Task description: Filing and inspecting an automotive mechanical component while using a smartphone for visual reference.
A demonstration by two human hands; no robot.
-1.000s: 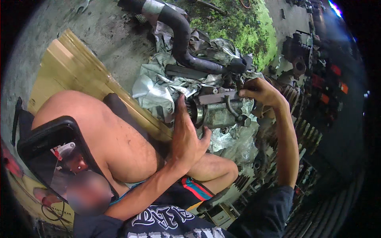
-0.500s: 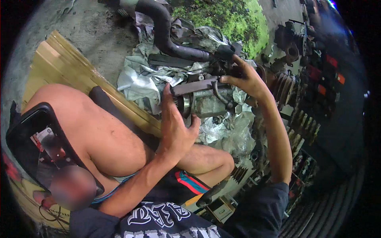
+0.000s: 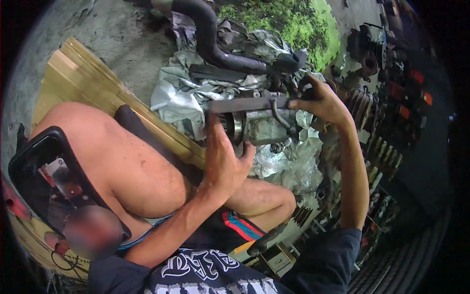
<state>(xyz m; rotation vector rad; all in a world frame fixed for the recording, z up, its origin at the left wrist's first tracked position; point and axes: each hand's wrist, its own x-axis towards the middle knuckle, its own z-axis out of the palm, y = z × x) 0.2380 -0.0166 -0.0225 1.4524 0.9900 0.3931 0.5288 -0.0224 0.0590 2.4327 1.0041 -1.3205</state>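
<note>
- The bar (image 3: 249, 104), flat and grey, lies nearly level across the centre of the frame, above the upper side of the housing; its left end is blurred.
- The right hand (image 3: 324, 104), right of centre, is half curled and has hold of the bar's right end, thumb against it; the forefinger is bent and stands apart from the thumb.
- The left hand (image 3: 228, 164), just below centre, is spread wide, thumb well away from the fingers. Its fingertips reach the bar's left end beside the gear (image 3: 224, 122); whether they grip anything, I cannot tell.
- The thumb tip of that hand is at the lower edge of the housing (image 3: 264, 130), a grey metal block at the centre of the frame, with a curved tube (image 3: 280, 117) on its right side.
- Crumpled sheeting (image 3: 174, 100) lies around the housing, with clear plastic (image 3: 301, 169) to its lower right.
- A black hose (image 3: 208, 41) bends down from the top of the frame towards the upper centre, near a green patch (image 3: 320, 36) on the floor (image 3: 132, 36).
- Cardboard (image 3: 63, 81) runs from the upper left towards the centre, beside the person's bare legs (image 3: 142, 161).
- A phone (image 3: 36, 196) is at the lower left, over the nearer thigh.
- Dark metal parts (image 3: 362, 100) crowd the right of the frame.
</note>
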